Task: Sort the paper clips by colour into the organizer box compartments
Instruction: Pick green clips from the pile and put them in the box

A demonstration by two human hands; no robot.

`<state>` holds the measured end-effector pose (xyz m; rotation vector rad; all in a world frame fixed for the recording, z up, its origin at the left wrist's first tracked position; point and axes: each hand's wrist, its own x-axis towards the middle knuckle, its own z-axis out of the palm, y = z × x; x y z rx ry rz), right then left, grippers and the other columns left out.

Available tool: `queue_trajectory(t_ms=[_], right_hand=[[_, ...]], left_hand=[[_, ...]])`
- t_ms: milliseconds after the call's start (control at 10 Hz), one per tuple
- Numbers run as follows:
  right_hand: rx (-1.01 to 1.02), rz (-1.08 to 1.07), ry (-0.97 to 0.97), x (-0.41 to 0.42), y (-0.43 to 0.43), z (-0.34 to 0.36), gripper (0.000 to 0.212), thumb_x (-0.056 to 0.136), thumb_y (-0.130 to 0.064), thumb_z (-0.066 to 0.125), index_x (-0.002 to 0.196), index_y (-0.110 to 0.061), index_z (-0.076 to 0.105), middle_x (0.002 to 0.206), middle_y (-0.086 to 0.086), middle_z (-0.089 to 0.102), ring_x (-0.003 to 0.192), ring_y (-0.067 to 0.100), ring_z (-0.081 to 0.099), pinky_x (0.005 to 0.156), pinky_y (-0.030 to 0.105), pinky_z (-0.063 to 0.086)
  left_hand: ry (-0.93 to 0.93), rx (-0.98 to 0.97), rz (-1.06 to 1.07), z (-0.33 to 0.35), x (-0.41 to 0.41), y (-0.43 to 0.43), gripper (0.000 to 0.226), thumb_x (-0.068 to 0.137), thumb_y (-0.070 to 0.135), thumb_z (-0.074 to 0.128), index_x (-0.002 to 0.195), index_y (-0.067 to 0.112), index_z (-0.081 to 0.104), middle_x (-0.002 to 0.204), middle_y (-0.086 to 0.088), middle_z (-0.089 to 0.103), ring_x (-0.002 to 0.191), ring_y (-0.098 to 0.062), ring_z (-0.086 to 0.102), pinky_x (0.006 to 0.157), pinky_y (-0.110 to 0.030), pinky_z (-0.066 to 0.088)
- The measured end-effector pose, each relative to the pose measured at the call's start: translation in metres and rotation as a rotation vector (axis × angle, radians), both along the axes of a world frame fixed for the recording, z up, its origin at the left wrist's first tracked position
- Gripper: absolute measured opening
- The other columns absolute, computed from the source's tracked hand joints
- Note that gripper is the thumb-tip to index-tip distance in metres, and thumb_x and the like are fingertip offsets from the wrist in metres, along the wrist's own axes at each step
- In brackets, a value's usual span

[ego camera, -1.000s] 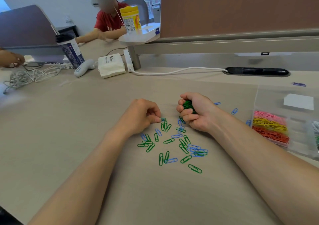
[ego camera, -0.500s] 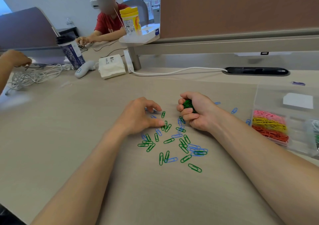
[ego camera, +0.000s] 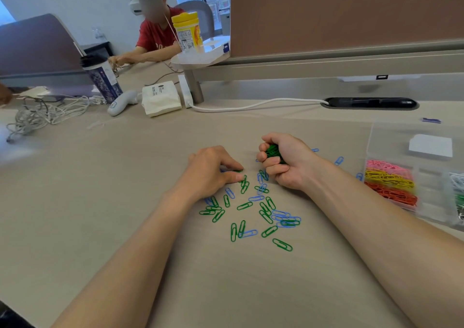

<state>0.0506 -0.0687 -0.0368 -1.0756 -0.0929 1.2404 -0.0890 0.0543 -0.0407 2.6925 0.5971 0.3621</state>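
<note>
Mid-frame, our right hand (ego camera: 288,163) fists the green clips (ego camera: 272,151) as a stash, so our left hand (ego camera: 211,172) just pinches a loose clip (ego camera: 238,171).

Nothing I can read from here, print on the yellow canister (ego camera: 187,32) too small, white packet (ego camera: 160,97) label blurred, red shirt (ego camera: 153,38) lettering partly hidden.

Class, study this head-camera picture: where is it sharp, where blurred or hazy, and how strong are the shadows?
Head view: the green and blue paper clips are sharp mid-frame; the tangled white cables at the left edge smear; the clear plastic organizer box at right looks hazy; shadows on the beige table are faint.
</note>
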Motion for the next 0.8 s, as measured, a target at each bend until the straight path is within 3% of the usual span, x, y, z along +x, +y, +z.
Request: queue_trajectory(t_ms=[100, 200, 300, 400, 600, 800], right_hand=[[0.002, -0.004, -0.003, 0.001, 0.000, 0.001, 0.031, 0.097, -0.023, 0.045, 0.067, -0.014, 0.045, 0.053, 0.003, 0.045, 0.031, 0.005, 0.025, 0.023, 0.015, 0.015], [0.005, -0.002, -0.001, 0.001, 0.000, 0.001, 0.031, 0.097, -0.023, 0.045, 0.067, -0.014, 0.045, 0.051, 0.003, 0.045, 0.031, 0.006, 0.025, 0.023, 0.015, 0.015], [0.009, -0.008, 0.001, 0.002, 0.001, 0.002, 0.032, 0.097, -0.023, 0.045, 0.067, -0.014, 0.044, 0.052, 0.004, 0.045, 0.030, 0.006, 0.025, 0.023, 0.015, 0.015], [0.008, -0.010, -0.004, 0.002, 0.001, 0.002, 0.032, 0.097, -0.023, 0.045, 0.067, -0.013, 0.044, 0.053, 0.004, 0.045, 0.030, 0.006, 0.025, 0.023, 0.015, 0.014], [0.001, -0.018, -0.026, 0.003, 0.001, 0.003, 0.032, 0.098, -0.022, 0.045, 0.067, -0.013, 0.044, 0.053, 0.004, 0.045, 0.030, 0.006, 0.024, 0.023, 0.015, 0.014], [-0.002, -0.014, -0.034, 0.003, 0.002, 0.002, 0.032, 0.097, -0.022, 0.045, 0.067, -0.013, 0.044, 0.053, 0.004, 0.045, 0.030, 0.006, 0.024, 0.023, 0.015, 0.014]], left_hand=[[-0.040, -0.059, -0.051, 0.000, -0.002, -0.002, 0.013, 0.073, 0.030, 0.083, 0.086, 0.029, 0.079, 0.085, 0.009, 0.068, 0.077, -0.005, 0.056, 0.084, -0.036, 0.047], [-0.084, -0.093, -0.022, 0.004, -0.005, -0.002, 0.018, 0.075, 0.025, 0.082, 0.092, 0.022, 0.078, 0.076, 0.012, 0.067, 0.066, 0.003, 0.055, 0.069, -0.011, 0.041], [0.006, -0.038, -0.027, 0.006, -0.007, 0.001, 0.021, 0.078, 0.023, 0.080, 0.099, 0.022, 0.075, 0.087, 0.007, 0.064, 0.070, 0.003, 0.052, 0.070, -0.008, 0.038], [0.053, -0.030, -0.031, 0.006, -0.006, -0.002, 0.018, 0.078, 0.023, 0.080, 0.095, 0.022, 0.075, 0.089, 0.008, 0.063, 0.073, 0.001, 0.051, 0.074, -0.019, 0.040], [0.042, -0.001, 0.004, 0.006, -0.001, -0.006, 0.008, 0.081, 0.029, 0.077, 0.082, 0.022, 0.075, 0.071, 0.014, 0.063, 0.063, 0.004, 0.050, 0.067, -0.021, 0.038], [0.047, -0.008, 0.036, 0.007, -0.001, -0.013, 0.020, 0.080, 0.037, 0.077, 0.085, 0.019, 0.075, 0.073, 0.006, 0.069, 0.061, -0.001, 0.055, 0.063, -0.018, 0.043]])
